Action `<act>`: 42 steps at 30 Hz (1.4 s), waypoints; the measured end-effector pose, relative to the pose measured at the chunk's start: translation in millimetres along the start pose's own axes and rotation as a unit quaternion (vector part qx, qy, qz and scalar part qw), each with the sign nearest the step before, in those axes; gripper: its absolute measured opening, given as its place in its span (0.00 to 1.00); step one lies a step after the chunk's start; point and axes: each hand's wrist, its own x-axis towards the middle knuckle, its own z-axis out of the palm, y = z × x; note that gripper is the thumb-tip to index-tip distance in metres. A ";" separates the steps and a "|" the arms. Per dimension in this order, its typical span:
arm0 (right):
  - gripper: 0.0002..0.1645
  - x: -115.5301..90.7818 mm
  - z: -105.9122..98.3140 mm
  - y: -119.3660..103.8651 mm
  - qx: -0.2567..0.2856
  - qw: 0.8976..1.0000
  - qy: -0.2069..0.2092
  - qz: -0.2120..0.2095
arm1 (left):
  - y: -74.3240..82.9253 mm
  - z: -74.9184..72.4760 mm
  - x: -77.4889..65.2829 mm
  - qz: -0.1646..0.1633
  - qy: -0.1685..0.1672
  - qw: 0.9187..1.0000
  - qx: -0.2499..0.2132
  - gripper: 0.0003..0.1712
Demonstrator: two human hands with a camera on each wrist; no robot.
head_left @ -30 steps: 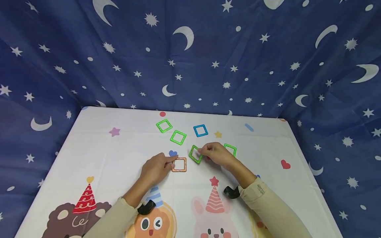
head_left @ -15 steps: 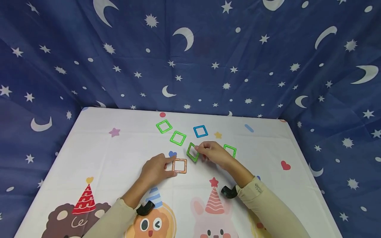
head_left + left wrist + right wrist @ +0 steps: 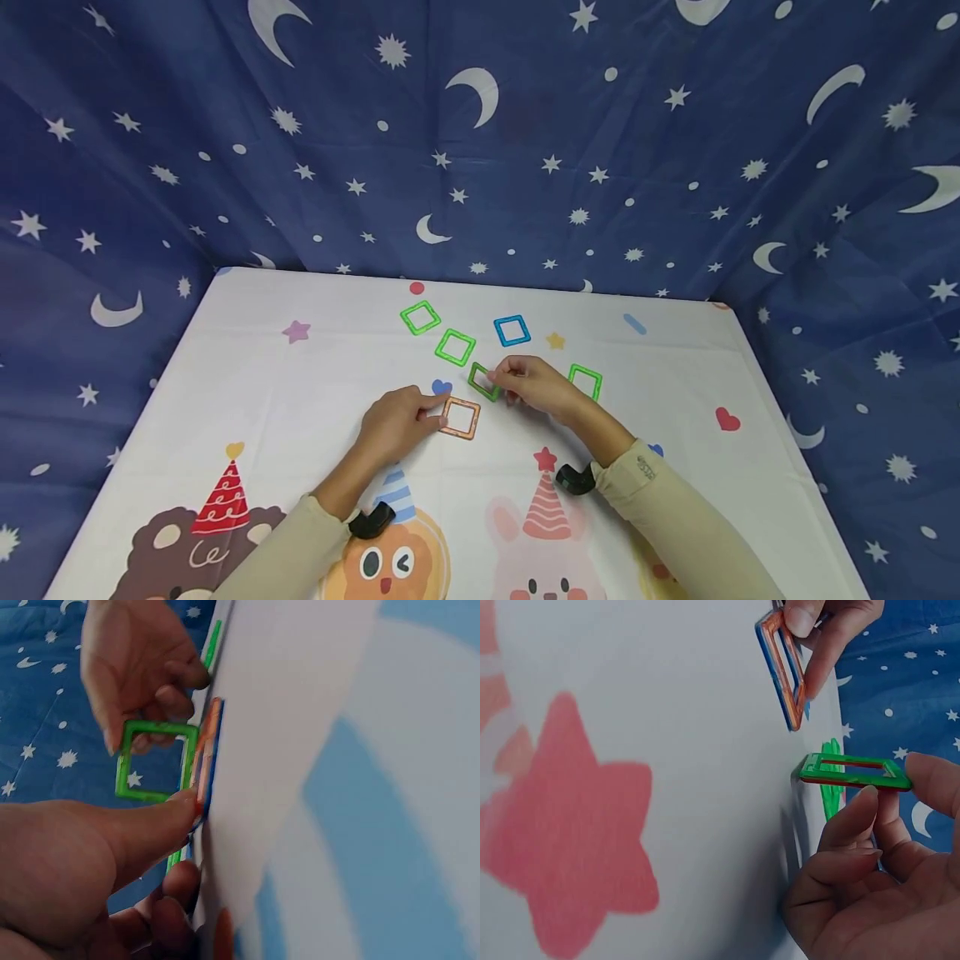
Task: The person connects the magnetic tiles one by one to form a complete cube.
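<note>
The left hand's (image 3: 393,427) grip is closed on the orange square (image 3: 476,422), thumb and finger pinching its left edge near the middle of the tabletop (image 3: 225,375). The right hand (image 3: 536,387) pinches a green square (image 3: 122,766) by its right side, tilted up, just beyond the orange one and apart from it.
</note>
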 end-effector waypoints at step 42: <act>0.18 9.5 10.7 6.2 -0.006 0.995 -0.089 -0.038 | 4.5 2.2 3.7 -0.026 0.005 1.000 0.010 0.21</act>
